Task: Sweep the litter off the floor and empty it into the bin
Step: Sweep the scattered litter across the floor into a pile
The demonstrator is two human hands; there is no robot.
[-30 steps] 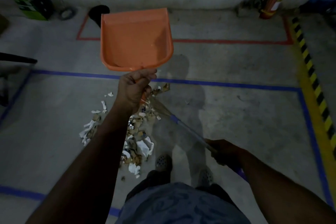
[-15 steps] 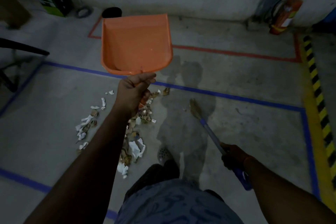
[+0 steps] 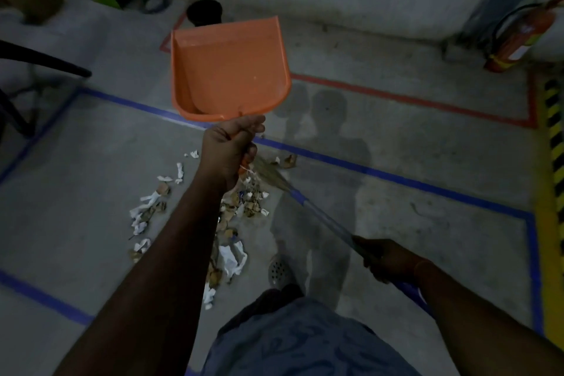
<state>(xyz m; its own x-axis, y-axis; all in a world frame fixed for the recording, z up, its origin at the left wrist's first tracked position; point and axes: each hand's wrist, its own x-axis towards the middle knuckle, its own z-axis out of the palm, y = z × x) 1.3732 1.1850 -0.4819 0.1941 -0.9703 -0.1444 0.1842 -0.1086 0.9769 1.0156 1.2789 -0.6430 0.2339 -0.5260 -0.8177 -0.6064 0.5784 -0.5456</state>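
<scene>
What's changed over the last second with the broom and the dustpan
The right hand swung the broom out to the right, clear of the litter, then brought its bristles back to the heap's far right edge. The left hand kept holding the orange dustpan raised and empty. Both grips held; the litter looks undisturbed.

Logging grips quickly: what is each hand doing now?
Left hand: grips the orange plastic dustpan by its handle.
Right hand: grips the blue-handled broom.
</scene>
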